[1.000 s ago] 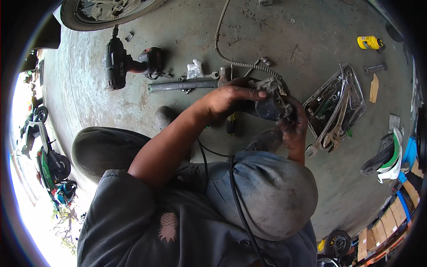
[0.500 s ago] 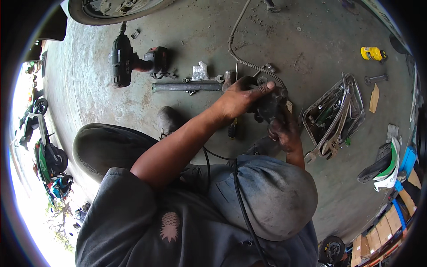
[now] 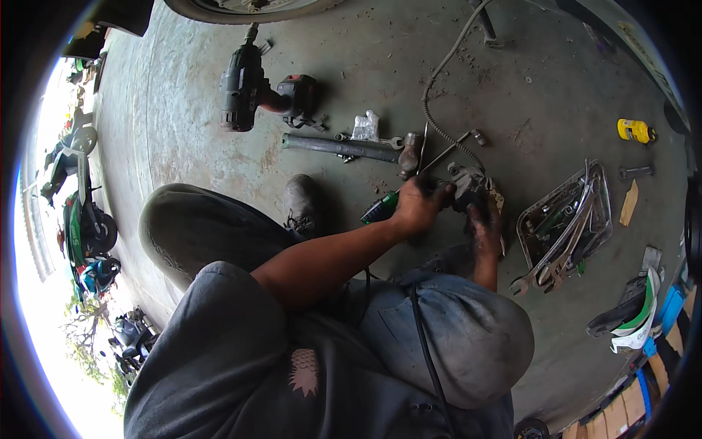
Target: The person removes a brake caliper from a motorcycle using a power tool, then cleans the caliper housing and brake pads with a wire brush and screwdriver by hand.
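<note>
A dark, greasy metal part that looks like a brake caliper (image 3: pixel 465 180), joined to a spiral-wrapped hose (image 3: pixel 436 126), is raised above the floor. My right hand (image 3: pixel 484 233) grips it from below. My left hand (image 3: pixel 418 208) has its fingers curled in at the caliper's left side; what lies inside them is hidden. Beneath the left wrist a green-handled tool (image 3: pixel 379 208) rests on the floor, partly covered. A hammer (image 3: pixel 351 148) lies just beyond, its head close to the left fingers. Beside it are a spanner (image 3: pixel 395 143) and a crumpled clear packet (image 3: pixel 365 126).
An impact wrench (image 3: pixel 245 84) lies at the far left, below a wheel (image 3: pixel 248 13). To my right stands a metal tray (image 3: pixel 528 245) of spanners and sockets. Farther right are a yellow bottle (image 3: pixel 636 131), a bolt (image 3: pixel 636 172) and a green-white panel (image 3: pixel 640 311).
The view has shifted, moving the floor things rightward in the picture. My left hand has slid off the caliper's top to its left side, uncovering its metal face and the green handle.
</note>
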